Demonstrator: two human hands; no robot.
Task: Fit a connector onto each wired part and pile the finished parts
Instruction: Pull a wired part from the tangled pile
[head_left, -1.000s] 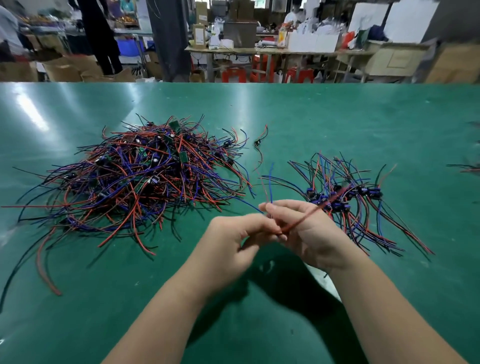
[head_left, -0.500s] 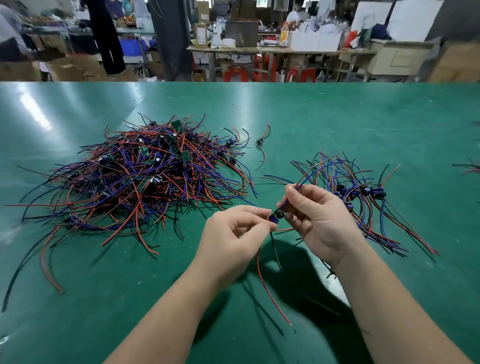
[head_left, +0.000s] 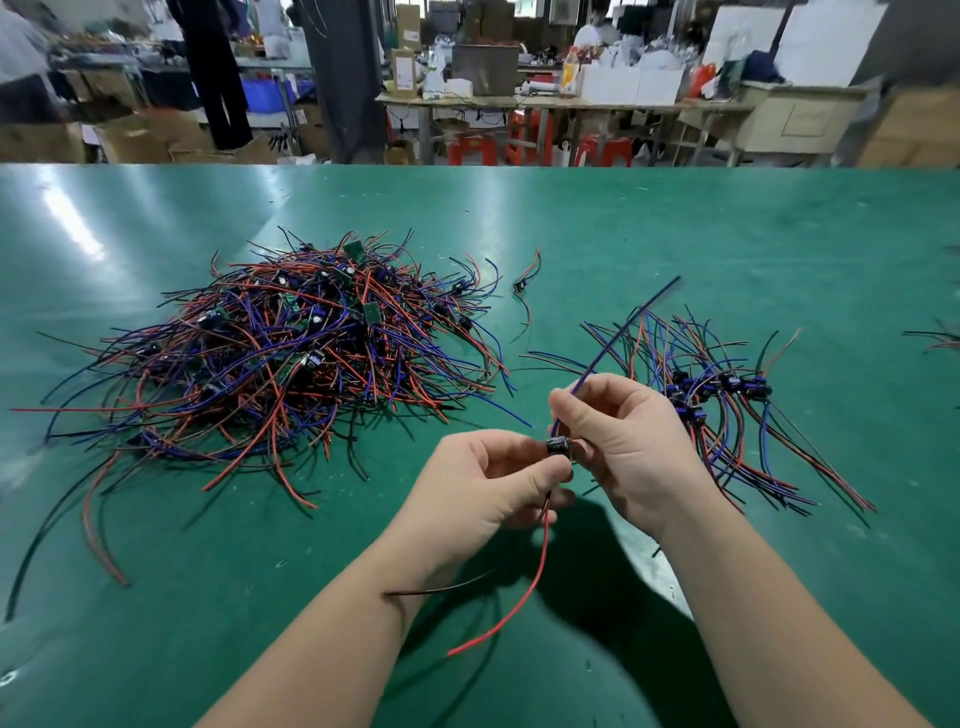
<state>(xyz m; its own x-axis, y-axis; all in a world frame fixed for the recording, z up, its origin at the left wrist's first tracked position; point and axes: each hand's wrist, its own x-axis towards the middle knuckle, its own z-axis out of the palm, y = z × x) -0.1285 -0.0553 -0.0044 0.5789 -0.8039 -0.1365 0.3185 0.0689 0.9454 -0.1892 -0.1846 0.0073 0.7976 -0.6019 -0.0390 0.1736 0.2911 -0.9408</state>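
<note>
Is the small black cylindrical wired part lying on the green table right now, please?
No, the left hand pinches the small black cylindrical wired part in the air above the green table.

both hands pinching wired part, wire piles beside

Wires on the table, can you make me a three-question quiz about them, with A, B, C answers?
1. The bigger wire pile lies on the table's: A right side B left side C far edge.
2. The wire pinched by the right hand is: A blue B yellow C white.
3. The small black part: A lies on the table B sits in a box C is held by the left hand.
Answers: B, it sprawls left of both hands; A, it looks blue; C, fingers pinch it.
</note>
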